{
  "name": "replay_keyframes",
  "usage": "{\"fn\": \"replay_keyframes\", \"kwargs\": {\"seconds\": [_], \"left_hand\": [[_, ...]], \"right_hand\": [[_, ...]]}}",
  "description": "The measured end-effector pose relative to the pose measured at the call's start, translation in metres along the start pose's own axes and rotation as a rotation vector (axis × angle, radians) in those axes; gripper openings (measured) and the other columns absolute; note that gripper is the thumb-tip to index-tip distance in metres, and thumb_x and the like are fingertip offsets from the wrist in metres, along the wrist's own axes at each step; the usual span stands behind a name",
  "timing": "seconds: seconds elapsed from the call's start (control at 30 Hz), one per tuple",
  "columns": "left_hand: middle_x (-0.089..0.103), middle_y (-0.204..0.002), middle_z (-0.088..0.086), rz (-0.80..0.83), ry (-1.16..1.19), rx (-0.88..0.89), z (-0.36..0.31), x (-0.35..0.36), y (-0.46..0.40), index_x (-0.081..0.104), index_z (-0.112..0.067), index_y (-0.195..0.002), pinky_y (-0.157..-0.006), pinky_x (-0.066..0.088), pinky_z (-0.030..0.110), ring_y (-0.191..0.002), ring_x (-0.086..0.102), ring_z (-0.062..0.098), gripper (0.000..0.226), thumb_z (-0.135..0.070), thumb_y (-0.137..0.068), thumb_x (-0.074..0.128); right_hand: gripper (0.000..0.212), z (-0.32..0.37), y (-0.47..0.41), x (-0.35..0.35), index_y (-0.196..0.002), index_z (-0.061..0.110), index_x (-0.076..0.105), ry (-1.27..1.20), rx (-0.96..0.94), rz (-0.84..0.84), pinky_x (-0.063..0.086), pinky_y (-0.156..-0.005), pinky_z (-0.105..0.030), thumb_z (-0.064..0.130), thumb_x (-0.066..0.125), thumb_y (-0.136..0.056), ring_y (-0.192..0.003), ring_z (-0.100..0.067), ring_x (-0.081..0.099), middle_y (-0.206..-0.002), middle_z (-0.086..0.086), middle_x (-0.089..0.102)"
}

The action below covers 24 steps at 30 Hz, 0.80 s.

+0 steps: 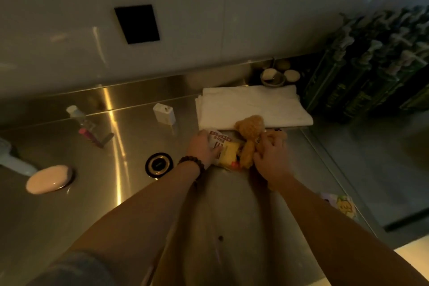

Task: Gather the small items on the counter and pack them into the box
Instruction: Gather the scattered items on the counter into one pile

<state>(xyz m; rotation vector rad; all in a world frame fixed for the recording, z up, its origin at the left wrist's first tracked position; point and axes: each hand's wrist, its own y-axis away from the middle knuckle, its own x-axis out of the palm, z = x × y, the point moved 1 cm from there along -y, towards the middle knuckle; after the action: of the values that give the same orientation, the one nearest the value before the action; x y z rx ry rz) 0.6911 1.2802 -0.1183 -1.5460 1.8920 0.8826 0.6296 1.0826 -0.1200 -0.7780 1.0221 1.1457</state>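
On the steel counter [130,193] a pile of small items lies in front of a folded white cloth. A brown plush bear [249,137] lies on the pile, and my right hand [270,158] grips its right side. My left hand [204,150], with a bead bracelet on the wrist, holds a white packet with red print [216,140] at the pile's left. Between the hands lies a yellow packet [228,154]. A box cannot be made out; the things under the hands are partly hidden.
A folded white cloth [250,107] lies behind the pile. Further left are a white charger [163,112], a small bottle [75,111], a pink tube [89,136], a round black disc [159,165] and a pink oval case [48,179]. Green bottles [371,65] stand right; a colourful packet [343,206] lies near the right edge.
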Motion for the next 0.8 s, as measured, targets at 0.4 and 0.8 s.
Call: {"fn": "replay_keyframes", "kwargs": {"seconds": [0.4,0.8], "left_hand": [[0.012,-0.154,0.013,0.088,-0.426,-0.031,0.085,-0.057,0.068,0.01,-0.013,-0.148,-0.116,0.016,0.042,-0.141,0.01,0.032,0.097,-0.056,-0.078,0.062],[0.045,-0.127,0.009,-0.068,-0.346,0.1,0.045,-0.036,0.077,0.046,-0.016,-0.126,-0.097,0.039,0.037,-0.115,0.041,0.026,0.058,-0.045,-0.08,0.066]], "right_hand": [[0.07,-0.026,0.059,-0.018,-0.145,0.022,0.027,0.071,0.01,-0.117,0.015,-0.114,-0.053,0.05,0.053,-0.087,-0.14,-0.034,0.019,-0.154,-0.014,0.021],[0.068,-0.113,0.135,-0.042,-0.142,0.037,0.022,0.017,0.549,-0.057,0.025,-0.108,-0.06,0.067,0.041,-0.085,-0.139,-0.041,0.014,-0.154,-0.013,0.015]]}}
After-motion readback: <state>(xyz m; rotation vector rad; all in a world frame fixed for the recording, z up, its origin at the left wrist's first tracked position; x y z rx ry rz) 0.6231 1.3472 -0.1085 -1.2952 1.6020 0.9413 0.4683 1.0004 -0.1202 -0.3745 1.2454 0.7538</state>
